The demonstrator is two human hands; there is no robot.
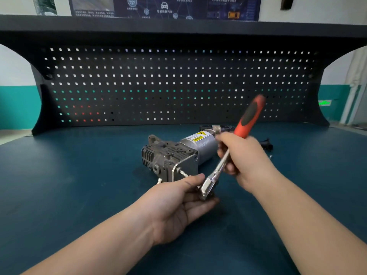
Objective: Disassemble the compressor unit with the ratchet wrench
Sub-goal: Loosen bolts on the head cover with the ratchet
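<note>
The compressor unit [174, 155] lies on the dark teal bench top: a grey finned cast head on the left, a silver motor cylinder with a yellow warning label on the right. A long bolt [183, 173] sticks out of its near face. My right hand [244, 161] grips the ratchet wrench [249, 116] at its metal shaft, the red and black handle pointing up and away. My left hand [182, 201] pinches the chrome ratchet head [207, 187] between thumb and fingers, just in front of the bolt. Whether the head's socket is on the bolt is hidden.
A black pegboard back panel [178, 86] with a shelf above closes off the far side of the bench. Small black parts [266, 144] lie behind and to the right of the motor. The bench top [79, 175] stretches wide to the left and right.
</note>
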